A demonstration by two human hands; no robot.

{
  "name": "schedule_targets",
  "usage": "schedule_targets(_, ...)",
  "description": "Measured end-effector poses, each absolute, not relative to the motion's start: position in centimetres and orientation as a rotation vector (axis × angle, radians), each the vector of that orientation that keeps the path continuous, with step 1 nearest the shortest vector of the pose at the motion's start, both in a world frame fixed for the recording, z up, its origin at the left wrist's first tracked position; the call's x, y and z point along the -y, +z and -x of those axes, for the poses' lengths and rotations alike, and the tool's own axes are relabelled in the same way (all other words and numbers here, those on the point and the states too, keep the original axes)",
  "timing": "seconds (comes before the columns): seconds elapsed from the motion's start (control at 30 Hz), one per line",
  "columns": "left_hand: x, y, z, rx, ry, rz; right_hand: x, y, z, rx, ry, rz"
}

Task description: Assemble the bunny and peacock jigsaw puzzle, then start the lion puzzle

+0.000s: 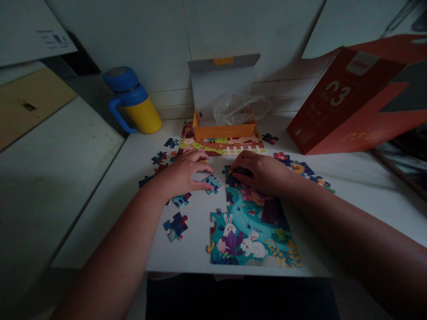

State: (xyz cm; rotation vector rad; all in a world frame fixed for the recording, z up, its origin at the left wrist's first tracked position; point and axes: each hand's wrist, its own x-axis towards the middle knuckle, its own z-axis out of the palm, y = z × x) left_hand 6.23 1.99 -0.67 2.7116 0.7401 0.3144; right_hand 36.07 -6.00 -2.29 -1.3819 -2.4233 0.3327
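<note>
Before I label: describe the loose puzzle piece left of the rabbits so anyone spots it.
On the white table, find the partly built puzzle picturing two white rabbits. Left of them lies the loose dark blue piece with a pale grey corner. Of the loose pieces, it lies nearest the front edge.

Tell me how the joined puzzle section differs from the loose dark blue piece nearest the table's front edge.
The joined section is many interlocked pieces, while the dark blue piece lies alone. The section is far larger than the piece. The right hand is over the section's far end, whereas no hand touches the piece. Both lie printed side up on the white table.
</note>
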Motion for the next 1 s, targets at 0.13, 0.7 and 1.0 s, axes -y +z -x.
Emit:
schedule_targets(0.13, -1.99, -0.6, -6.13, -0.746, 0.315, -2.704, 6.05, -2.23, -36.06, 2.42, 0.34, 1.369)
schedule_targets(0.7, -2.11, -0.97, -6.32, -0.74, 0.232, -2.628, 6.03, -2.38, -36.06, 2.43, 0.325, 1.403)
schedule_targets(1.0, -2.02, -0.81, -6.3, -0.766, 0.263, -2.602, 6.12, -2.13, -36.0, 2.428, 0.33, 1.406)
